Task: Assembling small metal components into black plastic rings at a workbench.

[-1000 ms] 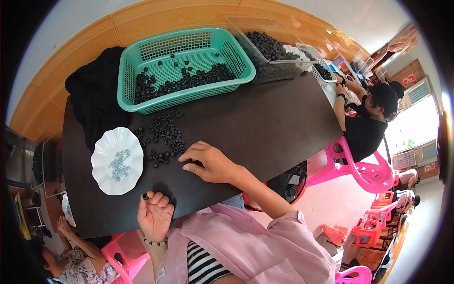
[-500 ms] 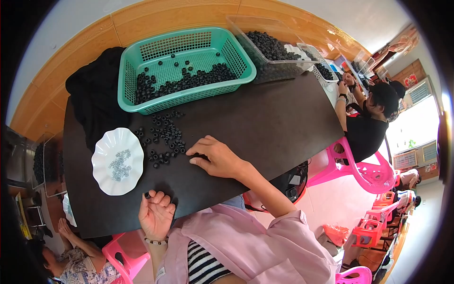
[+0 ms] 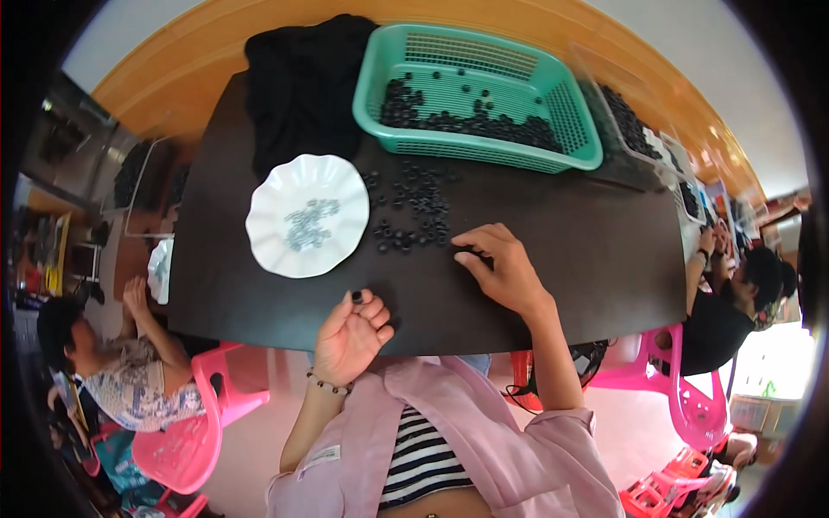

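Pinching a small black ring-shaped bead (image 3: 357, 297) between thumb and forefinger, the left hand (image 3: 352, 338) is turned palm up at the near edge of the dark brown table (image 3: 579, 237), its other fingers curled. A bracelet of dark and pale beads (image 3: 328, 384) circles that wrist. To the right, the right hand (image 3: 508, 274) is palm down, fingers bent and loosely open, with a gap between thumb and forefinger tip; whether anything small is tucked beneath the palm, I cannot tell. Its fingertips are just beside a loose scatter of small black beads (image 3: 423, 203) in the middle of the table. Left of that scatter sits a white scalloped plate (image 3: 266, 203) bearing a patch of tiny clear, greyish pieces (image 3: 311, 224). On the far side stands a green rectangular plastic mesh basket (image 3: 484, 156), with many more black beads (image 3: 484, 127) across its floor. A crumpled black cloth (image 3: 302, 78) lies to its left, and a clear plastic bin of dark pieces (image 3: 635, 168) stands to its right. Co-workers sit at far left (image 3: 142, 388) and far right (image 3: 721, 324).
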Tool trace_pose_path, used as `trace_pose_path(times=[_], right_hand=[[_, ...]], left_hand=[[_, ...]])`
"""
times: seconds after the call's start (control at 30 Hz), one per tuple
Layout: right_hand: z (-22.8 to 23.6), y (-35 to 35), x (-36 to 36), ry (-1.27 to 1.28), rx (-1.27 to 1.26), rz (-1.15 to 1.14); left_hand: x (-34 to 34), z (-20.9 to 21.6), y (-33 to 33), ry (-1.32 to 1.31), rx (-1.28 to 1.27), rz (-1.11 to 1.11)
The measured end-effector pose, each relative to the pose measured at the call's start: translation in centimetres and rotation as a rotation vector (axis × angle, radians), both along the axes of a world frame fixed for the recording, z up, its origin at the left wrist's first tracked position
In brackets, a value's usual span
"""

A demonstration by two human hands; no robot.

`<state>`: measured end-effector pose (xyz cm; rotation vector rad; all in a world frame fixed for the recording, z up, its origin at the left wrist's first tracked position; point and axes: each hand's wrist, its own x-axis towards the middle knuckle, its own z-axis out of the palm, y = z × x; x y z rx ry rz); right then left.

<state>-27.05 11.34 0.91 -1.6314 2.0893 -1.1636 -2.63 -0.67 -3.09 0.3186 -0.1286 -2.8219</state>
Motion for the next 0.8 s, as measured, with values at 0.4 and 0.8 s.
trace_pose_path(times=[0.4, 0.8], right_hand=[[-0.2, -2.7, -1.2, 0.108, -0.018, -0.136], [-2.7, -1.4, -3.9, 0.052, -0.045, -0.333]], left_hand=[[0.6, -0.2, 0.1, -0.032, -0.083, 0.049], [0.5, -0.4, 0.2, -0.014, -0.078, 0.046]])
